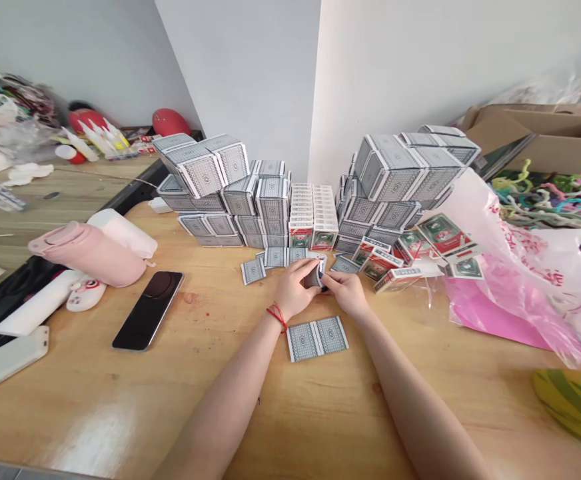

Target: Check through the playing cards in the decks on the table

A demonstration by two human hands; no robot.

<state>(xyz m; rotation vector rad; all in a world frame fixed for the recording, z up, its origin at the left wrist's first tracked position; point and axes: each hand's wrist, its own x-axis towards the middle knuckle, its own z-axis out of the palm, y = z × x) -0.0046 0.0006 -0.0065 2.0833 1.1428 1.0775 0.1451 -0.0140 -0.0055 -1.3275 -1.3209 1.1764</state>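
Both of my hands meet at the middle of the table around a small bunch of playing cards (314,275). My left hand (294,288), a red string at its wrist, is closed on the cards from the left. From the right, my right hand (345,291) pinches their edge; the fingertips partly hide them. Two patterned cards or card pieces (317,339) lie side by side just below the hands. More loose cards (254,271) lie beyond, near the left hand. Behind stand stacked card-covered blocks on the left (205,173) and right (390,170).
Between the stacks are two columns of boxed card decks (313,207). More card boxes (378,263) lie to the right, beside pink plastic wrapping (495,313) and a yellow tape roll (570,403). Leftward lie a phone (148,311) and a pink bottle (90,253).
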